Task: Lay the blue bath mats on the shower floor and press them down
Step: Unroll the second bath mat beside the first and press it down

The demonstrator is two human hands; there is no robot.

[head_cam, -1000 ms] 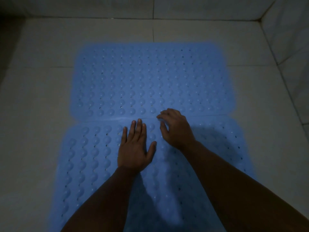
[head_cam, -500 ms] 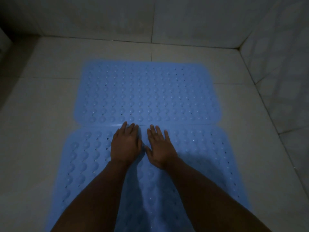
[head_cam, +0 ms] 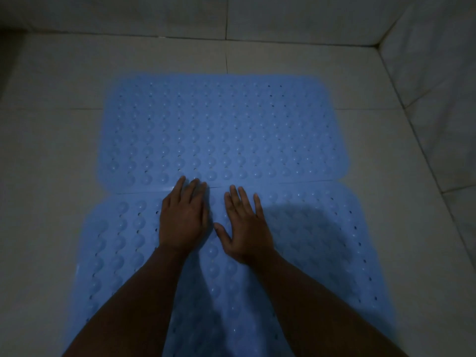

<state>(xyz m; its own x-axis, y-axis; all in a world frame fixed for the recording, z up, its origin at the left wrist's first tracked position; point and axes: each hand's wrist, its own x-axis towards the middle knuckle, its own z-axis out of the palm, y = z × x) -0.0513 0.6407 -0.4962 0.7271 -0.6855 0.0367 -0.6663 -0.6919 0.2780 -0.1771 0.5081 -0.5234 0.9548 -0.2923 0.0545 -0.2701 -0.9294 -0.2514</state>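
**A:** Where are the mats, and where are the hands?

**B:** Two blue bath mats lie on the pale tiled shower floor (head_cam: 51,176). The far mat (head_cam: 221,130) sits flat, running across the view. The near mat (head_cam: 123,253) lies just below it, and their long edges meet at a seam (head_cam: 144,192). Both hands rest on the near mat right at that seam. The left hand (head_cam: 184,220) lies flat, fingers together and straight, tips reaching onto the far mat's edge. The right hand (head_cam: 246,228) lies flat just beside it, fingers spread, thumb out. Neither holds anything.

**A:** So this is the pressing stage?

**B:** It looks that way. Both mats seem already laid; the job in hand is seating the near one.

**A:** How should it be done well?

**B:** Push straight down through flat palms, not fingertips, so the bumps underneath take hold. Then work outward from the middle toward the left and right ends. The near mat's surface by the forearms looks slightly rippled, though the dim light makes that uncertain, so that stretch probably needs pressing too. Avoid sliding the hands forward, which could ride the near mat over the far one.
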